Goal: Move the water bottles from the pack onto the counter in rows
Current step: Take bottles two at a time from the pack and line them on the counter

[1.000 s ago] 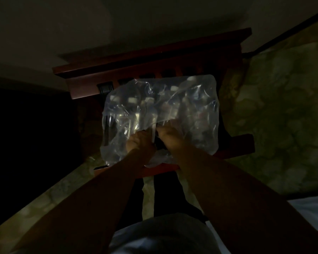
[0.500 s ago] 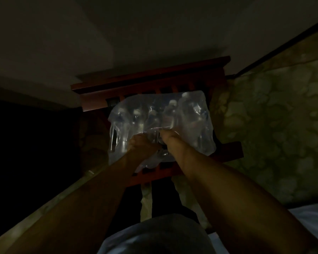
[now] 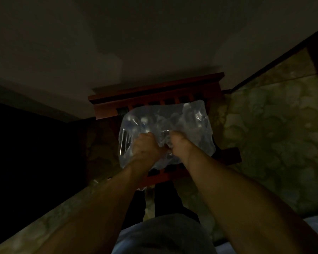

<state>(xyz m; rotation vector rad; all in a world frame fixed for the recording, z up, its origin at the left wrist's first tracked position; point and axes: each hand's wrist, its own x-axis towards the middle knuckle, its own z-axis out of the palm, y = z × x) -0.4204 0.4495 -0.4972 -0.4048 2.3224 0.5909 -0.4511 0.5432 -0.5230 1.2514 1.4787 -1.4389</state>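
Note:
A pack of water bottles, wrapped in clear plastic film, rests on a reddish wooden stand in a dim room. Several white caps show faintly through the film. My left hand and my right hand both clutch the film at the near middle of the pack, fists close together. The bottles under my hands are hidden.
A pale wall rises behind the stand. Mottled green flooring spreads to the right and lower left. A dark area fills the left. The stand's near rail juts out on the right of the pack. No counter is in view.
The view has tilted upward, so the pack and stand sit lower and look smaller. Both hands keep gripping the film at the pack's middle, now bunched tighter.

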